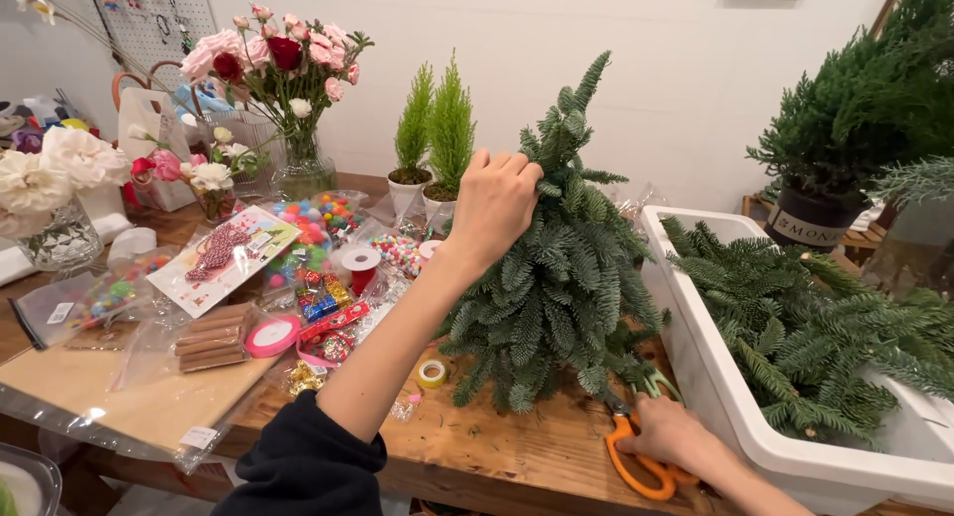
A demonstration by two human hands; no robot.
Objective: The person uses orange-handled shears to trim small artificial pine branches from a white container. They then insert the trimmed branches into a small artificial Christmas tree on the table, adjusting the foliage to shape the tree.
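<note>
A small tree of fir sprigs [566,277] stands upright on the wooden table [497,451]. My left hand [494,200] grips it near the top, fingers closed around the upper sprigs. My right hand [671,434] rests low at the tree's right foot, on the handles of orange scissors [628,466] that lie on the table, blades pointing under the branches.
A white tub [730,407] of cut fir branches stands at the right. Ribbon spools, bags of coloured beads and ornaments clutter the table's left half. Two small potted conifers [433,128], a vase of roses [283,79] and a large potted shrub [855,108] stand behind.
</note>
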